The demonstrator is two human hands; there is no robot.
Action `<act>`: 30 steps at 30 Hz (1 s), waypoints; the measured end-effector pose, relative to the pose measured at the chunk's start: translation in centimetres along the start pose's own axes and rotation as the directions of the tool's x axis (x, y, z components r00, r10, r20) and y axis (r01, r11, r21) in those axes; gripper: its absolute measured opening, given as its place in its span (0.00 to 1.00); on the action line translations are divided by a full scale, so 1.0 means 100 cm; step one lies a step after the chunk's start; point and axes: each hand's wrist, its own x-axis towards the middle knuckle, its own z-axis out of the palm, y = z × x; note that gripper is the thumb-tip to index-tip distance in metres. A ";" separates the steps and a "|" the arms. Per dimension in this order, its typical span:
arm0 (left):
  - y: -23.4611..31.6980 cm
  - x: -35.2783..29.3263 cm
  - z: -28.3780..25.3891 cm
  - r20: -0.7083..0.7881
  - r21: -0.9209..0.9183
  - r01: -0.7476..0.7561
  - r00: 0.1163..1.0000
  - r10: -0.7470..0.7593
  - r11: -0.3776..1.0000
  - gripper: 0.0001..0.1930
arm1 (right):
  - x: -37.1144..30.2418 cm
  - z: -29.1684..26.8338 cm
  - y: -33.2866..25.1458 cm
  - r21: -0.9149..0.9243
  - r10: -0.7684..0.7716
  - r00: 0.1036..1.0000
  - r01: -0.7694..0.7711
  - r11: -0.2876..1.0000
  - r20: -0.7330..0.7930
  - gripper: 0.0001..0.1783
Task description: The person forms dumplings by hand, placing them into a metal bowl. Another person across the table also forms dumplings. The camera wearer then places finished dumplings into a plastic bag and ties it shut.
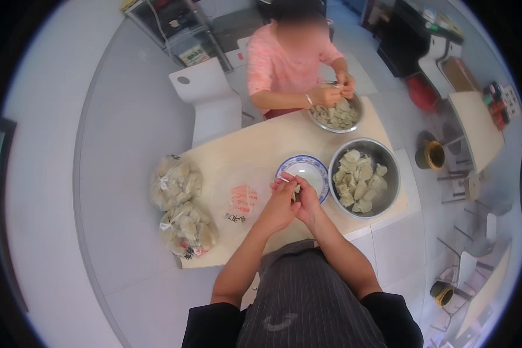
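Note:
My left hand [279, 206] and my right hand [309, 204] meet over the table, fingers closed together around a small pale greenish piece [296, 191]. A thin white strip [285, 179] shows by the left fingertips; I cannot tell whether it belongs to the piece. Just beyond my hands sits a white bowl with a blue patterned rim [303, 158], partly hidden by them. To its right stands a steel basin [395, 180] holding many pale, flattish, lumpy pieces [362, 174] whose exact kind is unclear.
Across the table [238, 156], a person in a pink top [287, 66] handles something small above another steel basin [337, 129] of pale pieces. Two tied clear bags [177, 181] of similar lumps lie at the left edge. A printed plastic bag [240, 200] lies left of my hands.

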 end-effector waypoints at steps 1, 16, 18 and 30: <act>0.003 0.000 0.000 0.038 -0.042 0.014 0.999 -0.013 0.999 0.26 | -0.001 -0.001 -0.005 -0.002 -0.010 1.000 0.010 1.000 0.015 0.23; -0.001 0.022 0.024 -0.206 0.530 -0.266 0.880 0.427 0.805 0.07 | 0.000 -0.022 -0.013 0.012 0.027 0.999 -0.027 1.000 -0.017 0.21; -0.005 0.020 0.025 -0.193 0.562 -0.286 0.868 0.459 0.777 0.06 | -0.002 -0.015 -0.019 -0.006 0.043 0.998 -0.044 0.999 -0.048 0.22; -0.002 0.015 0.030 -0.279 0.246 -0.343 0.870 0.405 0.907 0.03 | 0.030 -0.034 -0.020 -0.280 -0.115 0.991 0.090 0.956 -0.071 0.16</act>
